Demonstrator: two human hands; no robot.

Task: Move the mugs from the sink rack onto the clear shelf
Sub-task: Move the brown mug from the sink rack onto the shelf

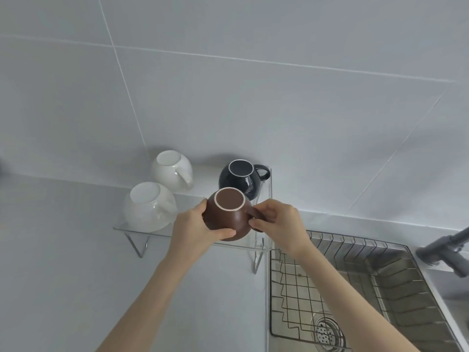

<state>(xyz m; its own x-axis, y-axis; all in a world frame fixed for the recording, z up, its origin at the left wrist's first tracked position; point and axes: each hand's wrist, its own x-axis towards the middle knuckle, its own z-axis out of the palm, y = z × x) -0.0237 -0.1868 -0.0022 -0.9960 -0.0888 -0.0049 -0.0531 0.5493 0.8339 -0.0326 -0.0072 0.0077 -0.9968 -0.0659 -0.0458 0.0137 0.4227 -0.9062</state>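
Observation:
A brown mug point(225, 219) is upside down at the front right of the clear shelf point(121, 228). My left hand point(193, 228) wraps its left side and bottom. My right hand point(276, 222) pinches its handle on the right. Whether the mug rests on the shelf or hangs just above it I cannot tell. Behind it a dark blue mug point(241, 179) stands inverted on the shelf. Two white mugs point(149, 209) point(172, 170) stand inverted on the shelf's left half. The wire sink rack point(299, 301) lies in the sink at lower right with no mugs on it.
A steel sink point(396, 288) with a drain point(327, 331) lies under the rack. A grey faucet point(444, 247) reaches in from the right. A tiled wall point(253, 97) rises behind the shelf. The shelf stands on thin metal legs point(138, 246) on a white counter point(63, 262).

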